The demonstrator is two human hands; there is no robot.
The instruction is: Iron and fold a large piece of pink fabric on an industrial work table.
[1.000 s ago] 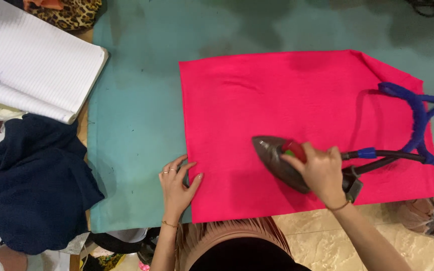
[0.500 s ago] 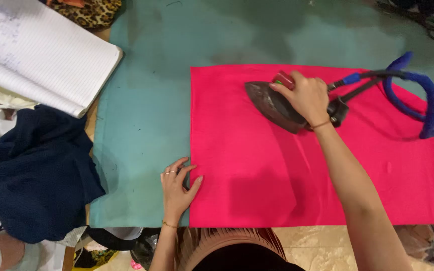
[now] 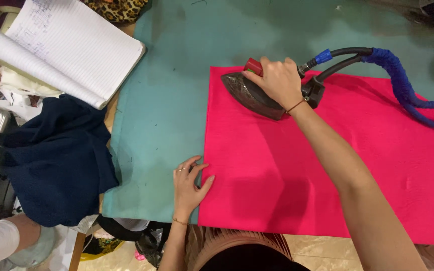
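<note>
Both hands work: right hand clasps the heavy-looking iron by its handle, left hand spread flat on soft pink cloth

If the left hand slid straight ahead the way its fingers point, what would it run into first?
The left hand lies flat at the near left edge of the pink cloth, fingers pointing up and slightly right. Going straight on, it would probably slide onto the cloth first; the iron lies farther along.

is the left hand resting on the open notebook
No, the left hand lies flat at the near left edge of the pink fabric, far from the notebook.
</note>
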